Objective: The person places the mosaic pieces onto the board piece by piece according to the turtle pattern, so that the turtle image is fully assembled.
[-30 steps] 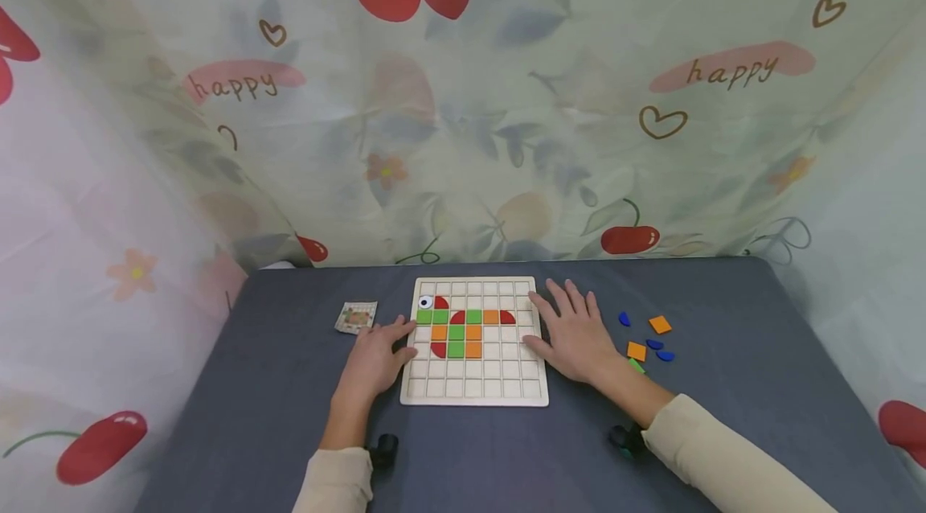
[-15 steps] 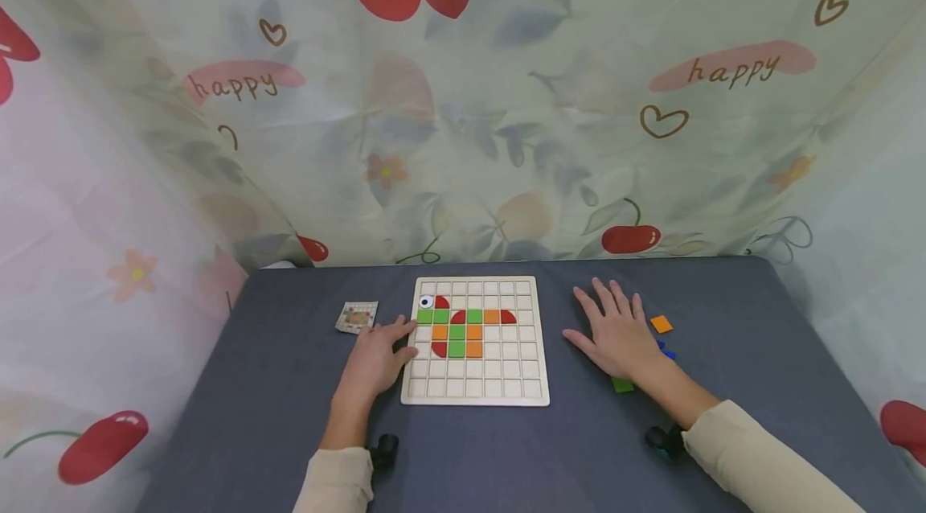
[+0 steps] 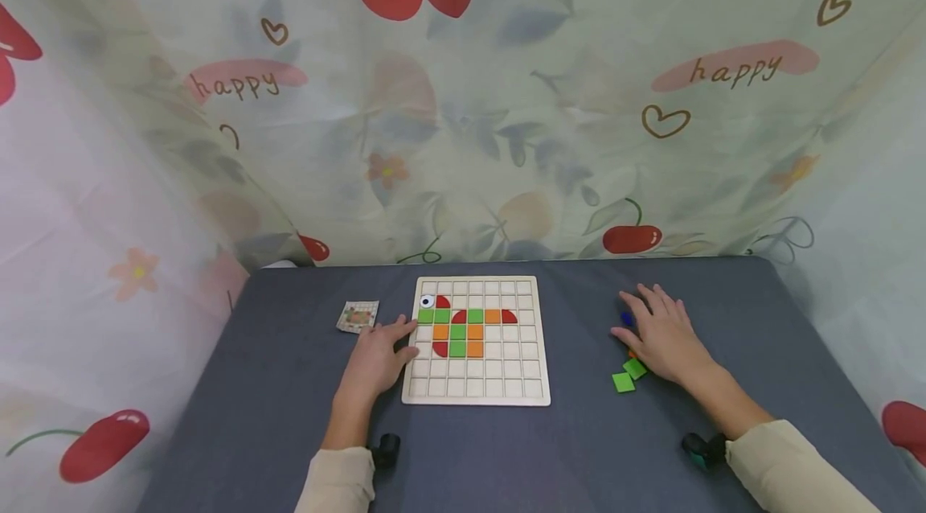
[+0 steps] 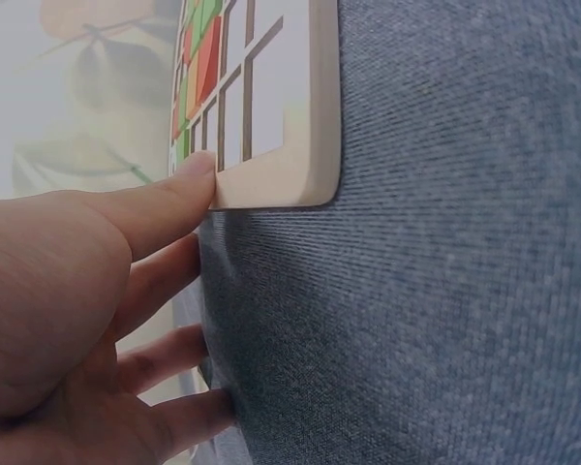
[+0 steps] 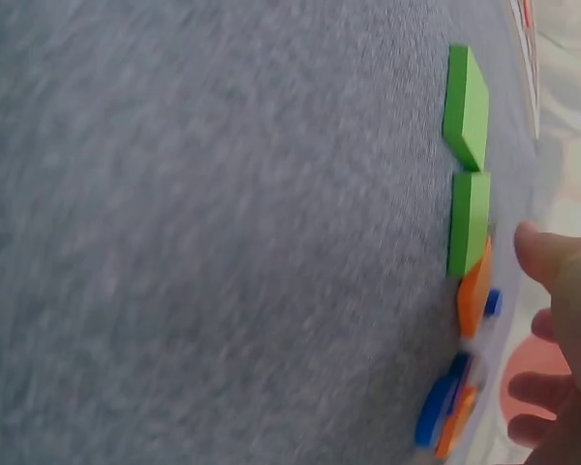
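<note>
A pale wooden grid board lies on the table, with red, green and orange pieces and an eye tile set in its upper-left cells. My left hand touches the board's left edge with thumb and forefinger. In the left wrist view the thumb rests against the rim, the other fingers spread on the cloth. My right hand hovers, fingers extended and holding nothing, over loose pieces at the right. Two green square tiles and a blue piece show beside it; orange tiles are partly hidden under it.
A small picture card lies left of the board, just beyond the left fingertips. Dark cloth covers the table. A printed curtain hangs behind it.
My right hand has left the board's right edge and moved right, over the loose pieces, uncovering the green tiles. The left hand has stayed at the board.
</note>
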Action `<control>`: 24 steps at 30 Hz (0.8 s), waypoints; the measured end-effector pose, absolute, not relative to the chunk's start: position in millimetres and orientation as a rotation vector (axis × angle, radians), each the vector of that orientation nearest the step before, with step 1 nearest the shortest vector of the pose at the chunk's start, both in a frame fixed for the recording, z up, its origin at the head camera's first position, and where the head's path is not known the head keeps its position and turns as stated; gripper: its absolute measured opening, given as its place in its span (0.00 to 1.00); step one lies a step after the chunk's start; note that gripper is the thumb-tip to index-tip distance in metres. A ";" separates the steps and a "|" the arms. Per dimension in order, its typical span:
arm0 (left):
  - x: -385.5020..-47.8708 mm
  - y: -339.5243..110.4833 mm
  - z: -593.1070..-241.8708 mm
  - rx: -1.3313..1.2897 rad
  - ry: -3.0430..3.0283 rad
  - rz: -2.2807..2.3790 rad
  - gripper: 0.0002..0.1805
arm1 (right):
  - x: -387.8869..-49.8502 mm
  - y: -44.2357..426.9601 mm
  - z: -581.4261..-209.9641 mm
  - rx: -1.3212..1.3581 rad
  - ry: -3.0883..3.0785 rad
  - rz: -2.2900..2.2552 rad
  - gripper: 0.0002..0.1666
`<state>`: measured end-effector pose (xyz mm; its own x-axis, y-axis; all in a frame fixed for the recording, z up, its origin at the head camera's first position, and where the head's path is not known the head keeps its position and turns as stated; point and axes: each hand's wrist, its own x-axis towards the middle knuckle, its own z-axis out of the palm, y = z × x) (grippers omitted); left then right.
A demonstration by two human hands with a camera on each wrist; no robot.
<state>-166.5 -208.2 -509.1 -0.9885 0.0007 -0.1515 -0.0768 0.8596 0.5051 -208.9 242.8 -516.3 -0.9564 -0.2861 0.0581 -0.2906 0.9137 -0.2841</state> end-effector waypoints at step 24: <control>-167.5 -209.0 -511.3 -0.050 2.893 0.798 0.31 | -211.2 250.9 -523.1 0.484 -2.900 0.509 0.12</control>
<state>-167.5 -209.0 -511.3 -0.9896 0.0053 -0.1438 -0.0691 0.8588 0.5076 -211.2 250.9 -523.1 -0.9352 -0.2865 0.2080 -0.3402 0.8899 -0.3039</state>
